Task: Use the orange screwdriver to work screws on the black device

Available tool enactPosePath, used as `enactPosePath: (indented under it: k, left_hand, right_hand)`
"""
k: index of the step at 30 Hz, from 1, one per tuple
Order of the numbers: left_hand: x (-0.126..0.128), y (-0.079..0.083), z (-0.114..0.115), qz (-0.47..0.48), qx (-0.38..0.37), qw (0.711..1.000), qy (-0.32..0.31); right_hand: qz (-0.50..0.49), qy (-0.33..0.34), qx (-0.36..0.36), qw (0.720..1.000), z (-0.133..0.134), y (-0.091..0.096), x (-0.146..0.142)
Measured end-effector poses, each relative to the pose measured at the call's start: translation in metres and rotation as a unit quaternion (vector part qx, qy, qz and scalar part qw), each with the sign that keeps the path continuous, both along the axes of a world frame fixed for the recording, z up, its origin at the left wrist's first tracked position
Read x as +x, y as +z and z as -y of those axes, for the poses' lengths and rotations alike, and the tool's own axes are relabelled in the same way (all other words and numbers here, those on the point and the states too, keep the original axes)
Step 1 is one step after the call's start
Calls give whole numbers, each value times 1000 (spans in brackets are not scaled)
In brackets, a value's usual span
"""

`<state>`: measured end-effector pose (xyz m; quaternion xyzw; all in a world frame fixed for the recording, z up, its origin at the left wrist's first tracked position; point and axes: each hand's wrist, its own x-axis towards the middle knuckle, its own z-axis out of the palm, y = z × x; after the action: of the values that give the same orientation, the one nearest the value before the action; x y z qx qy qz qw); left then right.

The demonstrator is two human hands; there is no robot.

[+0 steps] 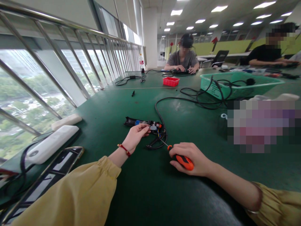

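An opened black corded power tool (134,121) lies on the green table, its inner parts and coloured wires (160,133) exposed. My left hand (136,135) is closed over it, thumb and finger pinching the edge of a small flat grey part (153,128). In my right hand (191,157) is a screwdriver with an orange and black handle (185,162), fingers wrapped round it. Its thin shaft points up and left toward the wires; I cannot tell whether the tip touches anything. A black cord (162,114) runs from the tool toward the back right.
A green basket (213,89) with coiled cable stands at the back right, a red tray (171,82) further back. On the left lie a white power strip (53,144) and a phone (49,179). A metal railing (68,28) borders that side. Two people sit beyond.
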<state>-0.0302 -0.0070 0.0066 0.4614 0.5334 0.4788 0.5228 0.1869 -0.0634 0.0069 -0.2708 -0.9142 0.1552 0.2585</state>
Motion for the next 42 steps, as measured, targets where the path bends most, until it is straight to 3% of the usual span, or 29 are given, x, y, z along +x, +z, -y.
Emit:
enactPosePath:
  k: [8,12,21,25,30,34,39,42]
  left_hand:
    - [9,11,-1,-43,-6,999,30]
    - [11,13,-5,-134,19,990,25]
    - [9,7,-9,-326,72,942,22]
    - [7,6,-11,-328,85,941,13]
    - [1,20,-10,-348,138,927,17]
    - [3,24,-3,-422,242,874,8]
    - [9,16,4,-574,378,722,-78]
    - [8,10,3,-604,413,674,-101]
  right_hand:
    - [7,1,-3,1000,-1,-1,0]
    - [3,0,-4,1000,0,0,0]
    - [11,-3,-3,1000,0,0,-1]
    - [15,-3,-4,1000,0,0,-1]
    - [15,-1,-4,1000,0,0,-1]
    - [17,0,-5,1000,0,0,-1]
    - [19,-2,-8,1000,0,0,-1]
    - [19,-1,-6,1000,0,0,-1]
